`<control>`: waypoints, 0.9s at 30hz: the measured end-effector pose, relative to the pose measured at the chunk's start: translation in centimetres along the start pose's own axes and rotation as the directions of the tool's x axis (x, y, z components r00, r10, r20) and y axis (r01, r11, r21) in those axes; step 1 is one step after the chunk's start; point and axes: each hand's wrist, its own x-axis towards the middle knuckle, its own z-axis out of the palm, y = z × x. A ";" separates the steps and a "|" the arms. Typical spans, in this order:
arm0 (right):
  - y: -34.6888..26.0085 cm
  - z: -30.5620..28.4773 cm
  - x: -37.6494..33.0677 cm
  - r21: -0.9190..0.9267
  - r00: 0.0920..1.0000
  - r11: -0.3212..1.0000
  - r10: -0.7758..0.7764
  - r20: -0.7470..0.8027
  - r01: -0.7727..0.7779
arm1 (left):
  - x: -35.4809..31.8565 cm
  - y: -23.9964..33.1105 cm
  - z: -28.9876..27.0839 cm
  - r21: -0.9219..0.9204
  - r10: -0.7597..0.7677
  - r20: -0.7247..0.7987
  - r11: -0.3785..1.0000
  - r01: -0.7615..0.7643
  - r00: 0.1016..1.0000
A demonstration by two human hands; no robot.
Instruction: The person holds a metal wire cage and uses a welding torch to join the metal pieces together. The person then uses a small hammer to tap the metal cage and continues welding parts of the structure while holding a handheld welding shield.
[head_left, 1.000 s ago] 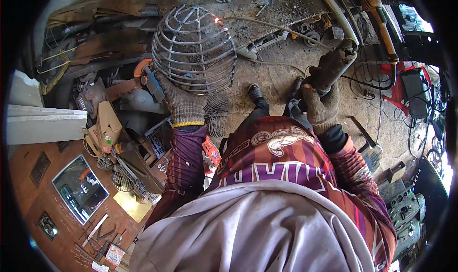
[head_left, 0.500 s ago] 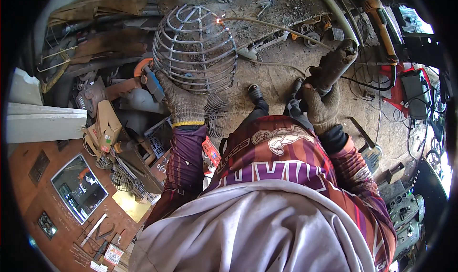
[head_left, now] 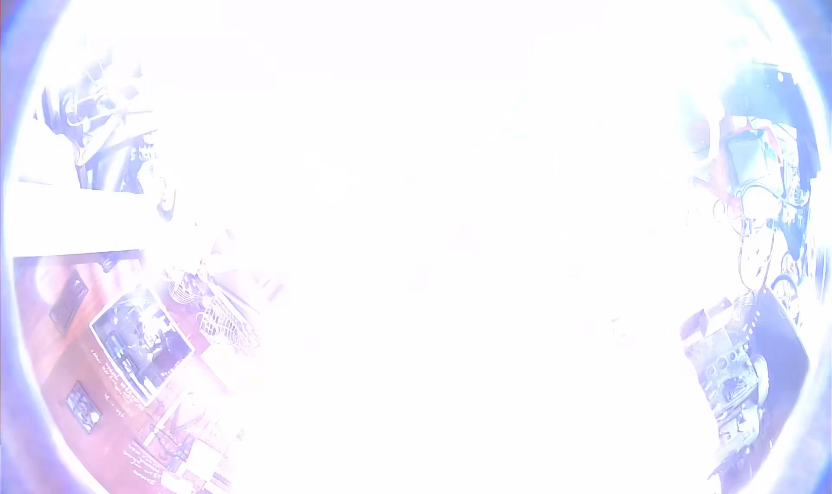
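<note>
A white glare floods nearly the whole view, so I cannot see either of my hands; whether they grip anything or hang loose, I cannot tell, and whatever I am working on is lost in the brightness at the middle. Nearest, at my lower left, a reddish wooden desk (head_left: 65, 381) shows at the rim, with a flat rectangular framed panel (head_left: 140, 347) lying face up on it and a tangle of wire pieces (head_left: 221, 316) just beside that. Farther left, a pale flat board (head_left: 78, 218) juts inward. On the right edge, cables (head_left: 763, 225) loop above a boxy grey machine (head_left: 724, 368).
</note>
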 end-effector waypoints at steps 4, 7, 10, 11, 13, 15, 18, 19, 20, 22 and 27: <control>0.3 -0.2 -0.8 -0.138 0.990 0.981 -0.139 -0.035 0.133 | 0.2 -0.2 -0.3 0.000 -0.008 0.020 1.000 0.008 1.000; 0.1 0.4 -0.3 -0.022 0.979 0.984 -0.178 -0.100 0.177 | 0.0 0.1 -0.3 0.011 -0.023 0.036 1.000 0.023 0.999; 0.1 0.4 -0.4 -0.026 0.991 0.993 -0.118 -0.066 0.116 | -0.4 0.0 0.1 0.041 0.004 0.000 0.999 -0.004 1.000; 0.0 0.3 -0.5 -0.025 0.991 0.993 -0.119 -0.067 0.117 | -0.3 0.0 0.1 0.041 0.004 0.001 0.999 -0.004 1.000; -0.3 0.2 -0.5 -0.047 0.997 0.998 -0.051 -0.060 0.048 | 0.1 -0.1 -0.1 0.048 0.022 -0.048 0.999 -0.020 0.999; -0.3 0.4 -0.5 -0.016 0.997 0.999 -0.041 -0.061 0.040 | 0.2 0.0 -0.5 0.034 0.007 -0.014 0.999 -0.006 1.000; -0.3 0.7 -0.4 0.000 0.996 0.999 -0.041 -0.074 0.041 | -0.1 -0.1 0.0 0.023 0.005 0.021 1.000 -0.006 1.000; -0.3 0.8 -0.4 -0.013 0.995 0.999 -0.051 -0.084 0.050 | -0.2 -0.1 0.2 0.027 0.020 0.022 0.999 -0.021 1.000; -0.3 0.9 -0.3 -0.014 0.995 0.999 -0.051 -0.084 0.050 | -0.3 -0.1 0.2 0.027 0.020 0.021 0.999 -0.020 1.000; -0.2 1.0 -0.3 -0.029 0.995 0.999 -0.037 -0.097 0.034 | -0.4 0.0 0.3 0.010 0.001 0.031 1.000 -0.001 1.000; 0.0 1.1 -0.1 -0.042 0.996 0.999 -0.031 -0.085 0.028 | 0.1 0.0 -0.1 0.038 0.017 0.033 0.999 -0.019 0.999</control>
